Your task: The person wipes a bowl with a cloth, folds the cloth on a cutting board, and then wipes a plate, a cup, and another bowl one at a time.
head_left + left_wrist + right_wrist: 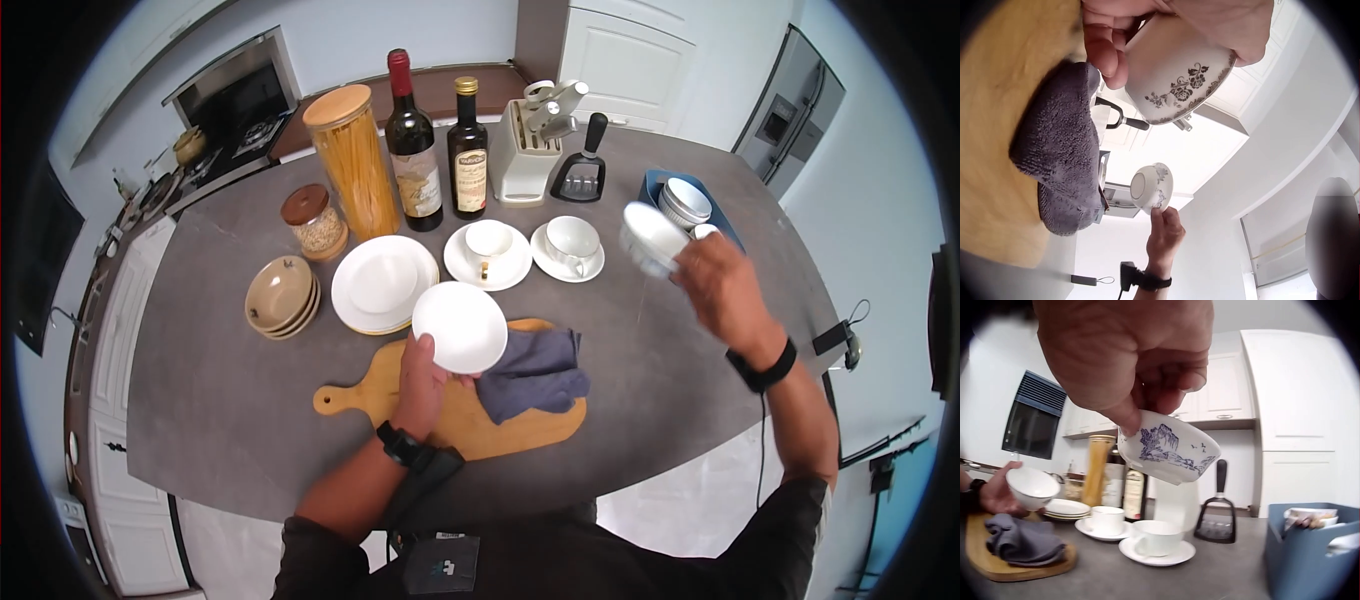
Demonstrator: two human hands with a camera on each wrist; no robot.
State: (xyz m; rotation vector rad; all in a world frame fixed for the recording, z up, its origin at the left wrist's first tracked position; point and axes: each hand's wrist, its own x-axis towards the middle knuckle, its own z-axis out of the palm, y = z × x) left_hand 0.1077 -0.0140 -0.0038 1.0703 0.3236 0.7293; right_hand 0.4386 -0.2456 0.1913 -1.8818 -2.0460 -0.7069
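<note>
A white bowl [460, 327] with a dark floral band outside is gripped by my left hand [422, 385], thumb at its rim, above the wooden board [490, 435]. My right hand [718, 290] pinches the rim of another white bowl [652, 240], tilted in the air; blue landscape drawings show on this bowl [1169, 447] in the right wrist view. Beside that hand stands a blue bin [655, 185] holding white bowls [686, 200]. A grey-purple cloth [530, 375] lies crumpled on the board, right of my left hand.
Behind the board are stacked white plates [385, 285], two cups on saucers and brown bowls [283, 295]. Farther back stand a pasta jar [355, 165], a smaller jar [315, 225], a wine bottle [413, 160], a dark bottle [468, 160], a knife block [525, 155] and a black-handled tool [582, 175].
</note>
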